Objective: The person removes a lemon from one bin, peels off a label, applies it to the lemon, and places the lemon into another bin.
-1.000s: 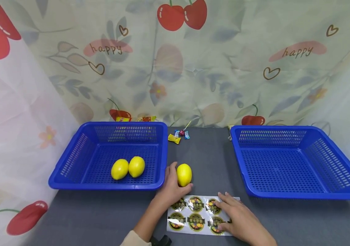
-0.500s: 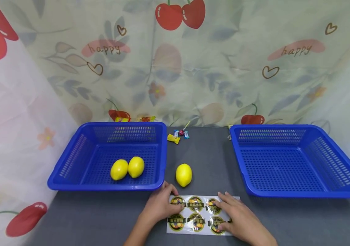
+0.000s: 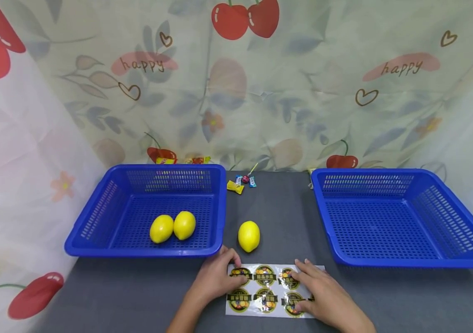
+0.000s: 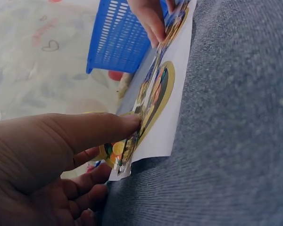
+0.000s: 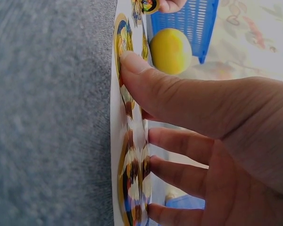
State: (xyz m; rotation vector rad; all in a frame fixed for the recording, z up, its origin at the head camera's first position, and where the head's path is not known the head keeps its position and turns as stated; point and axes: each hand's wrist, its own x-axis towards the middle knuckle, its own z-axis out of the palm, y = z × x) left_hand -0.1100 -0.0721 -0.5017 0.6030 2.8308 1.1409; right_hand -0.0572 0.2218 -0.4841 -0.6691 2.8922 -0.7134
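Observation:
A white sheet of round black-and-gold stickers [image 3: 265,312] lies flat on the grey table. At its upper left corner my left hand [image 3: 215,276] pinches a round sticker [image 4: 117,149] between thumb and fingers; that sticker's edge stands up from the sheet in the left wrist view. My right hand [image 3: 323,291] rests on the sheet's right side, fingers spread and thumb pressing on a lower sticker, as the right wrist view also shows. Just beyond the sheet sits a yellow lemon [image 3: 248,236], touched by neither hand.
Two more lemons [image 3: 173,226] lie in the left blue basket [image 3: 144,252]. A second blue basket [image 3: 411,263] stands at the right with nothing in it. Small wrapped candies [image 3: 235,187] and a lollipop [image 3: 245,179] lie near the back curtain.
My left hand has left the lemon, which stays on the table, and moved down to the sheet's upper left corner, where it now pinches a sticker. The right hand has stayed put.

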